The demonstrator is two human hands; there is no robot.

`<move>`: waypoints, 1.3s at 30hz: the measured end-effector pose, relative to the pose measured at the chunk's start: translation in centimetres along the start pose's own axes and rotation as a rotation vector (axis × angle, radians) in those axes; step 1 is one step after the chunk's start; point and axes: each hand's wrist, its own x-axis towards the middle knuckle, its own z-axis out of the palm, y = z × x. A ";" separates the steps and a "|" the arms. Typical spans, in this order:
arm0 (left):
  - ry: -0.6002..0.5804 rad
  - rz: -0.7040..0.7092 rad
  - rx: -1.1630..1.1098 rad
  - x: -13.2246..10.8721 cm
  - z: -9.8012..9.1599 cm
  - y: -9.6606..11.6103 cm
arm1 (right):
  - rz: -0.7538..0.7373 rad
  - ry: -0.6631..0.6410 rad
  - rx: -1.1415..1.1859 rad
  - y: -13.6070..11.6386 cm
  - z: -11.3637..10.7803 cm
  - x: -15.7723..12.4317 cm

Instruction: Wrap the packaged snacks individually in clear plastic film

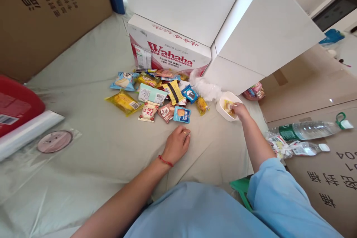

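Heap of multicoloured shiny plastic snack packets [152,96] at 11 o'clock of left hand [176,143], which rests on cream cloth [111,152], fingers loosely half-curled, nothing seen in it. White rounded plastic bowl [219,109] at 2 o'clock from there; small yellow plastic-wrapped packet [228,105] inside it. Right hand [241,112] at that packet's 4 o'clock, fingers nearly closed, apparently pinching its edge. Best: light wrapper-edge pinch, wrist above rim, no sideways push on bowl.
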 end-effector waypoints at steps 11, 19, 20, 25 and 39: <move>0.049 -0.017 -0.069 0.1 -0.2 -0.3 | -0.415 0.107 -0.381 0.4 0.8 -6.9; 0.169 0.038 -0.139 0.0 -0.9 0.0 | -0.360 0.015 -0.501 4.2 -1.1 -5.1; 0.209 0.046 -0.161 0.0 -1.3 0.0 | -0.342 0.026 -0.492 4.5 -1.8 -4.2; 0.347 -0.053 -0.300 0.5 -3.6 0.1 | -0.339 0.119 -0.400 3.0 -3.8 -2.1; 0.286 -0.279 -0.548 1.8 -3.9 -1.1 | -0.172 0.181 0.160 -6.4 0.6 -4.2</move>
